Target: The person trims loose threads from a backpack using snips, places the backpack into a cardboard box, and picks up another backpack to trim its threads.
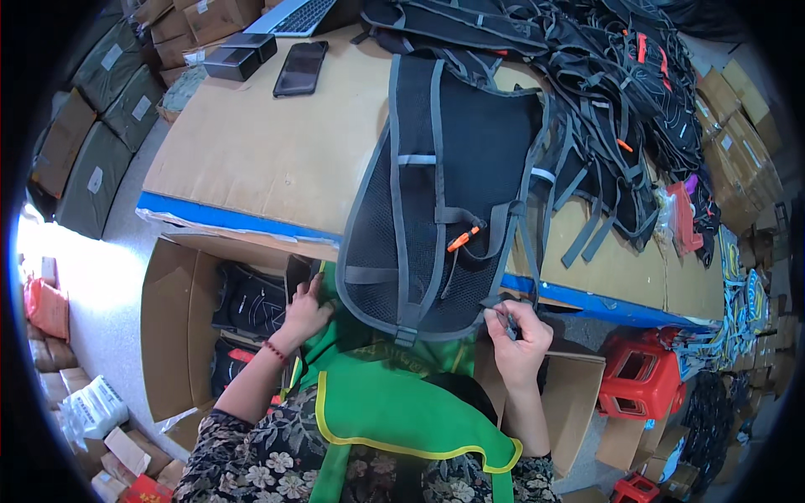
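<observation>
Open carton (pixel 173 327) stood below counter's (pixel 251 142) near edge. Phone (pixel 300 69) lay by counter's far left corner. Left hand (pixel 307 315) was at carton's right; whether grip was clamped, could not tell. Black mesh pack (pixel 478 126) lay mid-counter, overhanging near edge. Right hand (pixel 521 342): grip pinched together on pack's lower right edge. Black strapped packs (pixel 599 80) covered counter's far right corner.

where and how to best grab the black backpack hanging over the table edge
Probably its lower edge, from the near side: that end of the black backpack overhangs the table, so it looks pinchable from above and below. The right hand pinches near its lower right corner.
</observation>
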A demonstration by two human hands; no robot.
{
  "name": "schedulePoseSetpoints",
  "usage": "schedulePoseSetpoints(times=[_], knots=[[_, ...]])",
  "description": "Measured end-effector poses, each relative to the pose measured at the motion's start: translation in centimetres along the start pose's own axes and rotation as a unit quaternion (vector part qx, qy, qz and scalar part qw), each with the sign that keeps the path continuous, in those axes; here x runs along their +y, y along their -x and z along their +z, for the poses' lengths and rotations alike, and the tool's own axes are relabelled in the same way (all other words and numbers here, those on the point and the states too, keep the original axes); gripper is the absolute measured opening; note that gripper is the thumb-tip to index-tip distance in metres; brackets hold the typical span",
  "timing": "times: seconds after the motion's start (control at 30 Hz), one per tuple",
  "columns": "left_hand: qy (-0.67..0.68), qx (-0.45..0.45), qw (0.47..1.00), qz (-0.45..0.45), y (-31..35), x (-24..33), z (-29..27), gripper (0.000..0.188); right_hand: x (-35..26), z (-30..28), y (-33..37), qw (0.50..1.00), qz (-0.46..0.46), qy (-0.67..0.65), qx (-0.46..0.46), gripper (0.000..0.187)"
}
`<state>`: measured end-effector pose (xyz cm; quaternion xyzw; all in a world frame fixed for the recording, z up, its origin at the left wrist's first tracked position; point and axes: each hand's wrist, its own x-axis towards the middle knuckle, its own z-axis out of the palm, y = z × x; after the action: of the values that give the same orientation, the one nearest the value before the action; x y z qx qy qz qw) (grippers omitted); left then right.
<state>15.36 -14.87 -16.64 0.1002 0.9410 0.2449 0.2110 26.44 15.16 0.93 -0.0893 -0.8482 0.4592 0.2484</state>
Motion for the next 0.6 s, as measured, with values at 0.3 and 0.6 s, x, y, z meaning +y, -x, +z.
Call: schedulePoseSetpoints(times=[0.3,0.6], knots=[[0.049,0.112,0.992,0.005,-9.5,-6.5,5.8,0.047,0.9,0.4,0.6,1.0,0.015,-0.016,-0.016,0.017],[0.206,0.306,0.926,-0.073,-6.3,-8.5,-0.4,0.03,1.5,-0.2,0.5,0.999,0.033,-0.027,-0.013,0.011]])
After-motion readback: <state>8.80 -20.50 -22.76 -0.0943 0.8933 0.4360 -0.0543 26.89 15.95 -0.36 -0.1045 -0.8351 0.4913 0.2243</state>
